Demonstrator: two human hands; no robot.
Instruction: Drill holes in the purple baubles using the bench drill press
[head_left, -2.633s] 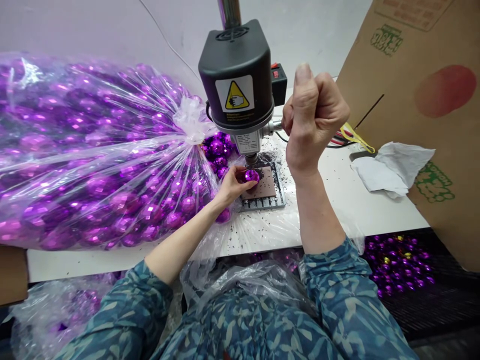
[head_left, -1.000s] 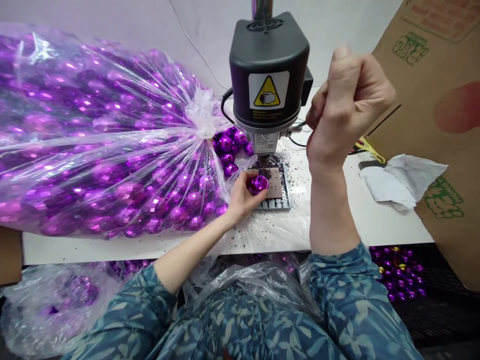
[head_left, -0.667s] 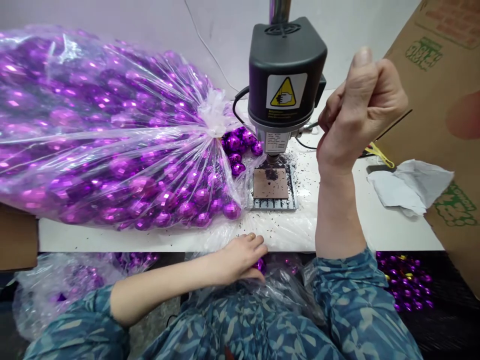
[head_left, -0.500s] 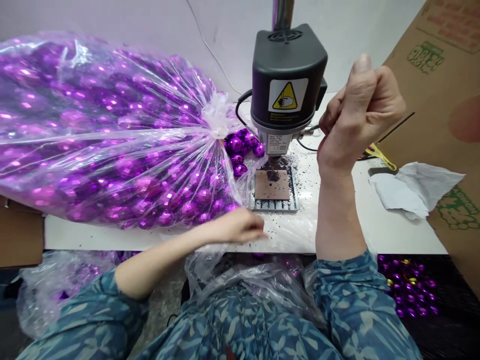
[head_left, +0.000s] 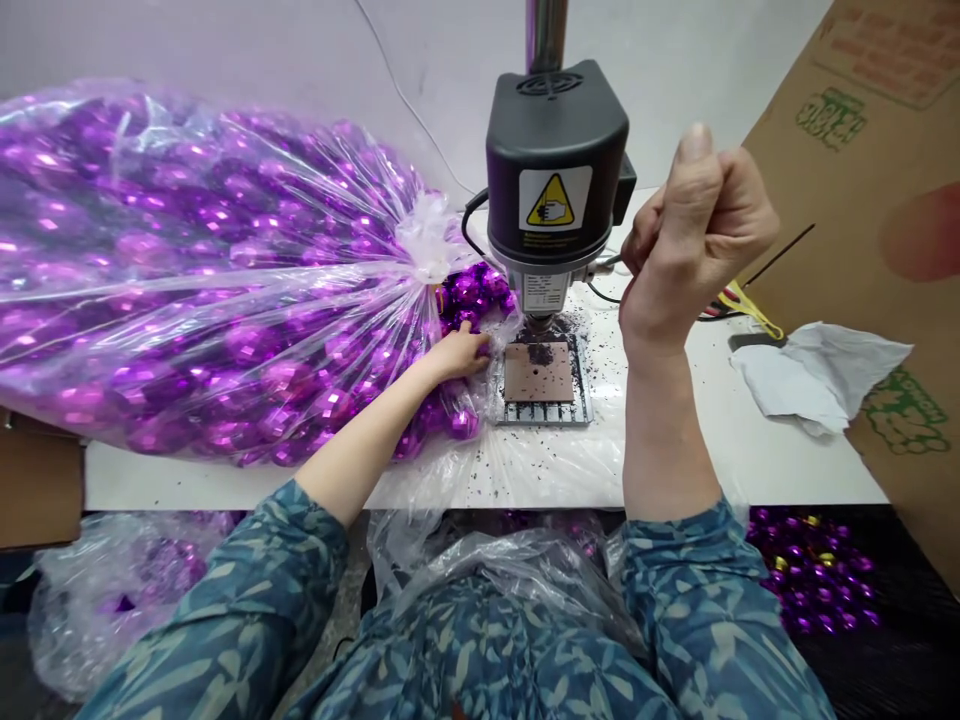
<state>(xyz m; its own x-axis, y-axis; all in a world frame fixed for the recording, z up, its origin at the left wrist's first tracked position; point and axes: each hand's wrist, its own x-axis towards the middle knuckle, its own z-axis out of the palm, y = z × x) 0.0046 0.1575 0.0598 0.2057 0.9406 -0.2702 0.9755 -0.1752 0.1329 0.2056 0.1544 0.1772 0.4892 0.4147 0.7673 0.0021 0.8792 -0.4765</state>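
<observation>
My right hand [head_left: 697,235] is raised in a fist beside the drill press [head_left: 559,150], closed around its feed lever [head_left: 604,268]. The lever's end is hidden inside my fingers. My left hand [head_left: 457,352] has its fingers curled at a purple faceted ball, partly hidden, near the mouth of the bag. Other shiny purple balls [head_left: 469,290] lie just behind it. Under the drill chuck, a brown board [head_left: 538,375] with a small hole rests on the metal base plate [head_left: 544,413], with dark shavings scattered over it.
A big clear bag [head_left: 225,290] full of purple balls, gathered at its neck, covers the table's left side. Crumpled white paper [head_left: 821,375], yellow-handled scissors [head_left: 754,310] and a cardboard box [head_left: 877,120] stand to the right. More purple balls [head_left: 814,580] lie below the table edge.
My left hand has moved from the table's front edge up and away to the loose balls by the bag's mouth. My right hand keeps its grip on the lever.
</observation>
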